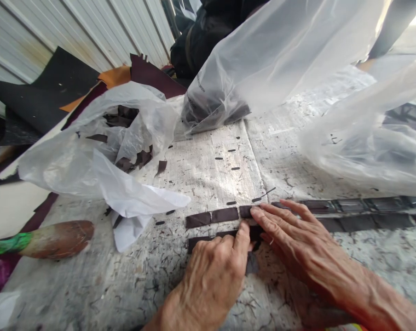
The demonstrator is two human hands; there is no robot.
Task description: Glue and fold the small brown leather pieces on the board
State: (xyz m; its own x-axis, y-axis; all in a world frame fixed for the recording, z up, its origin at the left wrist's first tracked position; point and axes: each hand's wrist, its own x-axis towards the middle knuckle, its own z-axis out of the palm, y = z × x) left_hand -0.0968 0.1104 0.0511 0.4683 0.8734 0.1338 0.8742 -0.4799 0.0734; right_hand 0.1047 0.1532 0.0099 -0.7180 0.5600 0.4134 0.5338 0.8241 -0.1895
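Observation:
Two rows of small dark leather pieces lie across the pale, scrap-strewn work surface (173, 285). My right hand (297, 243) lies flat over both rows, its fingers stretched out and its fingertips on a dark piece (245, 211) of the upper row. To its left, two more dark brown pieces (225, 214) sit side by side. My left hand (215, 271) is closed over the lower row, with its thumb (242, 232) close to the right fingertips. Its curled fingers hide whatever they grip. A dark grey bit (252, 264) shows just beside it.
An open plastic bag (73, 161) with dark scraps lies left, near crumpled white paper (142, 207). A brown rounded tool handle (59, 238) is below it. Another filled plastic bag (222, 101) stands behind; one more plastic bag (360, 138) lies right. Leather sheets (52, 87) lean by the corrugated wall.

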